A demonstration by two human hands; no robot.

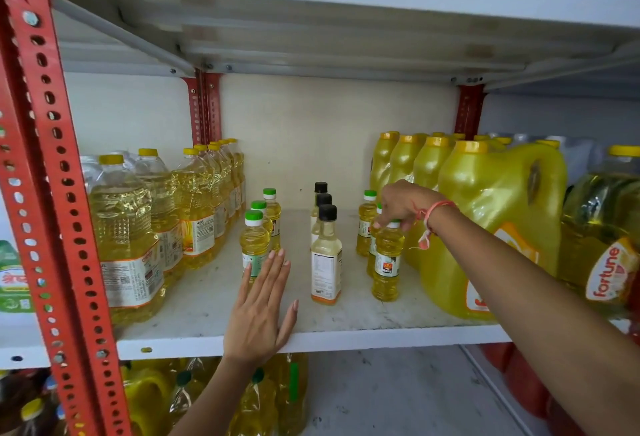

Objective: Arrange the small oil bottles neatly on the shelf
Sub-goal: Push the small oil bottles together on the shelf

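Small oil bottles stand in three rows running front to back on the white shelf (353,318). The left row has green caps; its front bottle (254,245) stands right at my left hand's fingertips. The middle row has black caps, front bottle (326,262). The right row has green caps; my right hand (403,205) grips the cap of its front bottle (387,262) from above. My left hand (261,307) lies flat and open at the shelf's front edge, fingers pointing toward the left row.
Large clear oil bottles (124,234) line the shelf's left side. Yellow jugs (498,221) crowd the right side, close to the right row. A red perforated upright (45,193) stands at the left. More oil containers fill the shelves above and below.
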